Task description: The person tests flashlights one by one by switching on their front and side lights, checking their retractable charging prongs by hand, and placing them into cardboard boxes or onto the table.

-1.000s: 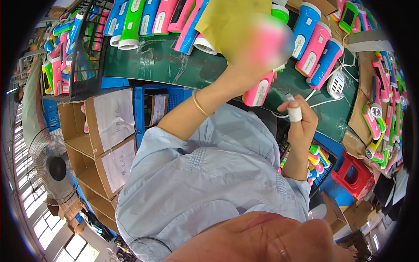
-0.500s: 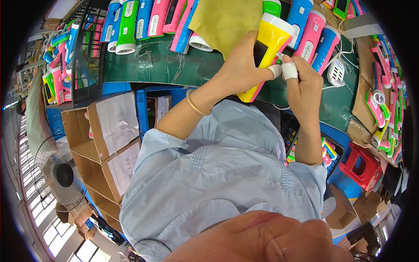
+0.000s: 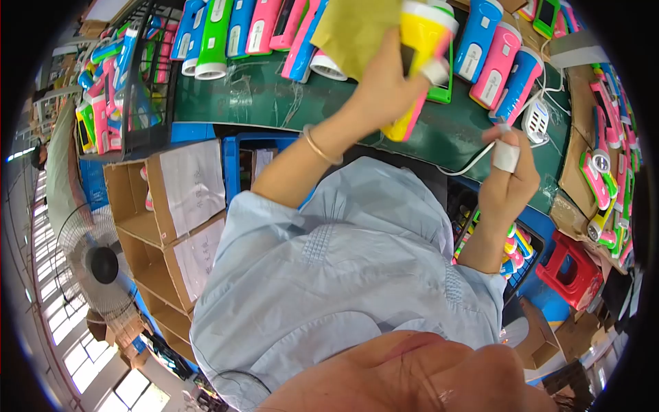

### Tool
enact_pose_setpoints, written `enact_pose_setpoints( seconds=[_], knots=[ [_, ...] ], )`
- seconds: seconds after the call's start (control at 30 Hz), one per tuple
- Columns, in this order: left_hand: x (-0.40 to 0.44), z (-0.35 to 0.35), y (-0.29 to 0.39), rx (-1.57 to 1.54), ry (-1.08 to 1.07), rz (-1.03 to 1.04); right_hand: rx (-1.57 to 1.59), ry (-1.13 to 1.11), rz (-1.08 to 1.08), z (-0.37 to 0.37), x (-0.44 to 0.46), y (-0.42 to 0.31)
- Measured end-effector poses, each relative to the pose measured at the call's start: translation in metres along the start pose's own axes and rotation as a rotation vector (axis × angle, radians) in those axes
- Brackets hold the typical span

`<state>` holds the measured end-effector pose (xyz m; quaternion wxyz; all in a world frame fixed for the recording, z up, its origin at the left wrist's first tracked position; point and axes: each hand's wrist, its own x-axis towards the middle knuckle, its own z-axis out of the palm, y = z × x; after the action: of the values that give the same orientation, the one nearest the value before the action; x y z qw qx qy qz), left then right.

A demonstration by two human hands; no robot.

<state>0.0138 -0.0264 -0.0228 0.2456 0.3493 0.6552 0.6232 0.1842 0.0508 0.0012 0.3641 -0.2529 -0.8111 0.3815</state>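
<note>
My left hand (image 3: 388, 86) is wrapped round a yellow-and-pink flashlight (image 3: 427, 31) with a white rim, tilted over the table's far side. White tape covers my left thumb. Lower right, my right hand (image 3: 509, 175) pinches the end of a white charging cable (image 3: 473, 162), its small plug tip showing above the fingers. A taped finger shows on this hand too. The cable end is apart from the flashlight. A yellow sheet (image 3: 350, 34) lies just beyond my left hand, and a green flashlight (image 3: 443, 89) is partly hidden behind the yellow one.
Several coloured flashlights (image 3: 491, 65) line the back of the green table (image 3: 264, 99). A white multi-port USB charger (image 3: 535, 121) sits at right. Left are a black wire basket (image 3: 147, 89), cardboard compartments (image 3: 141, 206) and a fan (image 3: 103, 264). A red stool (image 3: 570, 271) stands at right.
My right hand has drawn away from the flashlight, down and to the right, with the cable end. My left hand has moved the flashlight slightly up, exposing the green one behind.
</note>
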Motion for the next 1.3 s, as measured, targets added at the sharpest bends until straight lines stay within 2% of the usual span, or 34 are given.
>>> enact_pose_setpoints(
  seconds=[0.03, 0.07, 0.17, 0.2, 0.23, 0.3, 0.33, 0.37, 0.43, 0.5, 0.63, 0.67, 0.7, 0.77, 0.83, 0.9, 0.97, 1.07, 1.1, 1.17, 1.27, 1.3],
  knots=[
    [0.006, -0.008, 0.004, -0.247, -0.063, -0.236, 0.001, 0.042, 0.011, 0.000, 0.003, -0.003],
    [0.006, -0.007, 0.006, -0.429, 0.004, -0.268, -0.066, 0.007, 0.025, 0.003, 0.004, 0.000],
    [0.004, -0.018, 0.001, -0.671, 0.052, -0.256, -0.118, 0.068, -0.146, 0.011, 0.000, 0.010],
    [0.004, -0.026, 0.009, -0.583, 0.147, -0.213, -0.089, 0.029, -0.028, 0.011, -0.001, 0.015],
    [0.007, -0.050, 0.012, -0.356, 0.275, 0.025, -0.066, -0.008, 0.091, 0.010, -0.003, 0.019],
    [0.018, -0.115, 0.021, 0.154, 0.512, 0.457, 0.048, -0.090, 0.179, 0.005, -0.008, 0.041],
    [0.018, -0.160, 0.042, 0.537, 0.651, 0.427, 0.106, -0.098, 0.169, 0.005, -0.009, 0.048],
    [0.015, -0.209, 0.066, 0.912, 0.771, 0.369, 0.032, -0.101, 0.159, 0.003, -0.011, 0.049],
    [0.016, -0.299, 0.084, 1.483, 0.982, 0.536, 0.048, -0.122, 0.197, 0.001, -0.014, 0.057],
    [0.017, -0.375, 0.090, 1.686, 1.080, 0.248, 0.069, -0.133, 0.209, 0.006, -0.015, 0.063],
    [0.026, -0.475, 0.072, 1.686, 1.006, -0.073, 0.010, -0.095, 0.210, 0.018, -0.016, 0.059],
    [0.029, -0.439, 0.084, 1.615, 1.080, -0.035, 0.017, -0.072, 0.197, 0.021, -0.016, 0.057],
    [0.037, -0.426, 0.084, 1.628, 0.904, 0.170, 0.020, -0.047, 0.188, 0.023, -0.017, 0.054],
    [0.071, -0.394, 0.069, 1.479, 0.803, 0.339, -0.041, -0.022, 0.198, 0.029, -0.020, 0.050],
    [0.101, -0.332, 0.063, 1.276, 0.620, 0.254, -0.143, -0.014, 0.115, 0.041, -0.024, 0.055],
    [0.158, -0.335, 0.012, 1.296, 0.300, 0.377, -0.281, -0.085, 0.007, 0.043, -0.025, 0.053],
    [0.199, -0.322, -0.018, 1.614, 0.074, 0.272, -0.316, -0.137, 0.012, 0.042, -0.024, 0.054],
    [0.264, -0.308, -0.056, 1.223, 0.092, 0.099, -0.305, -0.064, -0.069, 0.046, -0.020, 0.055],
    [0.313, -0.313, -0.100, 1.218, 0.194, 0.157, -0.322, -0.059, -0.063, 0.048, -0.019, 0.056],
    [0.334, -0.275, -0.116, 1.255, 0.103, -0.150, -0.355, -0.062, -0.046, 0.049, -0.021, 0.057],
    [0.333, -0.253, -0.123, 1.289, 0.180, -0.047, -0.358, -0.067, -0.046, 0.047, -0.021, 0.060],
    [0.328, -0.248, -0.118, 1.085, 0.311, -0.045, -0.354, -0.070, -0.043, 0.046, -0.022, 0.060]
  ],
)
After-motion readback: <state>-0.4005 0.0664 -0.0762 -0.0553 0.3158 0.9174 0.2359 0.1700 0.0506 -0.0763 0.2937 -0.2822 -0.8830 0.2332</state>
